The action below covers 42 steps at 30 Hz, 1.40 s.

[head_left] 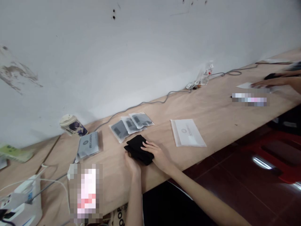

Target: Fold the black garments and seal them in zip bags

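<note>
A folded black cloth item (pixel 139 147) is held between my two hands near the table's front edge. My left hand (pixel 133 164) grips its lower left side, with the fingers partly hidden beneath it. Across the right side lies my right hand (pixel 158 153), fingers over the top and thumb out of sight. Just behind, several overlapping frosted pouches (pixel 119 129) hold dark contents. To the right, a pale frosted pouch (pixel 188 133) with a printed logo lies flat. A thicker grey package (pixel 88 144) with printed lettering is on the left.
A paper cup (pixel 73 125) leans by the wall. Left of me are a white power strip (pixel 29 201) and cables; a grey cable (pixel 141 103) runs along the wall to a clear plastic bottle (pixel 207 73). Another person's hands (pixel 270 82) work at far right. A red stool (pixel 282 153) stands below.
</note>
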Motion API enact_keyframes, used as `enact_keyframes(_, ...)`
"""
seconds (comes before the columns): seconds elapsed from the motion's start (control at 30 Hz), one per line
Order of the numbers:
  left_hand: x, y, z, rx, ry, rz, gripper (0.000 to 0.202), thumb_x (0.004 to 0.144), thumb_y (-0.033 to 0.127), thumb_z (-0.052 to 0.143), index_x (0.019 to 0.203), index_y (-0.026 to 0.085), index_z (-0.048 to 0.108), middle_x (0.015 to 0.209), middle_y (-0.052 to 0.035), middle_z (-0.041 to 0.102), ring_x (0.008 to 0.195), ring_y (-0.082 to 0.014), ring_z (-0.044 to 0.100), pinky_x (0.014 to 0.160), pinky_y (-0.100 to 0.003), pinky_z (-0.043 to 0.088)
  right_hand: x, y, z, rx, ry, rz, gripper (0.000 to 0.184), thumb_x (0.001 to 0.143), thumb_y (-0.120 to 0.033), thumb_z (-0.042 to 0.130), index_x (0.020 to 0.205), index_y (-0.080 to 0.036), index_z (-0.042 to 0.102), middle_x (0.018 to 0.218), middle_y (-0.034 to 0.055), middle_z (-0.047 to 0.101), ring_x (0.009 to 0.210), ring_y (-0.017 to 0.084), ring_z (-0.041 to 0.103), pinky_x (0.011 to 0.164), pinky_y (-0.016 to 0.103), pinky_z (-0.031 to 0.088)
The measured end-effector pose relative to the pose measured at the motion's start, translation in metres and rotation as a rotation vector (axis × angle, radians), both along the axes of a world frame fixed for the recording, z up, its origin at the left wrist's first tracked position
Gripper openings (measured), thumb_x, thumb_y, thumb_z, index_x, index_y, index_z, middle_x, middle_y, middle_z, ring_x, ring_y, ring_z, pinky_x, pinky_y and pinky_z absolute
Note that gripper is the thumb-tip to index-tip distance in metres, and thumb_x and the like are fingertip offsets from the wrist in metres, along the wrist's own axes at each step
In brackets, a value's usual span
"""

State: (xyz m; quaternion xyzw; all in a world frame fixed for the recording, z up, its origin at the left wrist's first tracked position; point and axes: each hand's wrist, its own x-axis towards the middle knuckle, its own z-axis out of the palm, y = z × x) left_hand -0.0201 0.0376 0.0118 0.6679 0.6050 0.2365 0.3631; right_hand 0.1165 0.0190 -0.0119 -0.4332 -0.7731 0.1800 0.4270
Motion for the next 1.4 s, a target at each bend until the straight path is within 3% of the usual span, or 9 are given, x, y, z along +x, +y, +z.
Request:
enact_keyframes(0.17,-0.003,-0.015,0.026,0.473,0.059,0.439,0.045,0.094,0.025,0.019,0.131,0.025,0.045,0.133,-0.0064,0.052,0.138,-0.0220,0.027,0.112,-0.049,0.023,0.000,0.005,0.004,-0.029,-0.201,0.046,0.067,0.069,0.005,0.038,0.125,-0.025,0.057,0.138,0.0034,0.048,0.133,0.019,0.036,0.109,0.046,0.032)
enact_keyframes(0.37,-0.009,0.010,0.016,0.306,0.182,-0.137,0.043,0.095,0.036,0.029,0.132,0.024,0.047,0.143,-0.0046,0.044,0.135,-0.0189,0.034,0.112,-0.042,0.025,0.012,-0.013,0.009,-0.107,-0.196,0.057,0.060,0.076,0.001,0.041,0.128,-0.026,0.054,0.150,0.0065,0.029,0.139,0.022,0.022,0.109,0.046,0.031)
enact_keyframes(0.57,-0.018,0.011,-0.019,0.300,0.147,-0.016,0.052,0.096,0.042,0.017,0.139,0.022,0.038,0.147,-0.0067,0.038,0.138,-0.0171,0.027,0.113,-0.041,0.021,0.033,-0.019,0.009,-0.436,0.381,-0.083,0.036,0.089,-0.028,0.045,0.123,-0.025,0.057,0.119,0.0076,0.064,0.104,0.024,0.063,0.084,0.039,0.053)
enact_keyframes(0.7,-0.019,0.007,-0.025,0.356,0.122,0.001,0.051,0.096,0.043,0.021,0.140,0.022,0.036,0.147,-0.0072,0.037,0.138,-0.0190,0.026,0.113,-0.043,0.021,0.021,0.004,0.011,-0.614,0.384,-0.219,0.070,0.070,-0.051,0.069,0.129,-0.020,0.050,0.109,0.0106,0.068,0.098,0.029,0.064,0.081,0.042,0.052)
enact_keyframes(0.9,-0.047,0.012,0.012,0.419,0.262,-0.198,0.060,0.089,0.047,0.042,0.141,0.019,0.029,0.143,-0.0157,0.038,0.131,-0.0252,0.038,0.106,-0.047,0.033,0.007,0.020,0.028,-0.657,0.152,0.020,0.093,0.046,-0.046,0.084,0.127,-0.017,0.050,0.121,0.0133,0.060,0.111,0.032,0.055,0.092,0.044,0.045)
enact_keyframes(1.03,-0.045,0.012,0.075,0.637,0.719,-0.450,0.081,0.064,0.042,0.074,0.134,0.020,0.040,0.147,-0.0181,0.031,0.135,-0.0385,0.026,0.105,-0.062,0.021,-0.003,0.009,0.041,-0.518,0.038,0.083,0.078,0.050,-0.031,0.084,0.120,-0.015,0.053,0.114,0.0123,0.062,0.104,0.030,0.058,0.084,0.041,0.048)
enact_keyframes(1.17,-0.014,0.011,0.110,0.495,1.008,-0.703,0.039,0.064,0.020,0.071,0.101,0.011,0.061,0.106,-0.0155,0.065,0.104,-0.0305,0.059,0.099,-0.050,0.037,-0.005,0.004,0.056,-0.200,-0.069,0.059,0.040,0.066,-0.005,0.062,0.104,-0.014,0.058,0.101,0.0092,0.062,0.096,0.024,0.056,0.083,0.038,0.048)
enact_keyframes(1.27,0.007,0.017,0.102,0.647,1.012,-0.620,0.032,0.073,0.011,0.056,0.106,0.007,0.059,0.103,-0.0155,0.066,0.100,-0.0274,0.061,0.091,-0.041,0.045,0.010,0.012,0.059,0.036,-0.107,-0.112,0.044,0.069,0.005,0.047,0.108,-0.014,0.057,0.109,0.0124,0.057,0.106,0.024,0.050,0.089,0.040,0.046)
enact_keyframes(1.4,0.019,0.022,0.052,0.911,0.955,-0.431,0.039,0.081,0.007,0.041,0.117,0.004,0.054,0.120,-0.0193,0.060,0.117,-0.0278,0.053,0.103,-0.045,0.038,0.029,0.023,0.035,0.233,-0.209,-0.210,0.044,0.080,0.001,0.041,0.117,-0.016,0.056,0.131,0.0143,0.048,0.123,0.024,0.040,0.103,0.046,0.037)
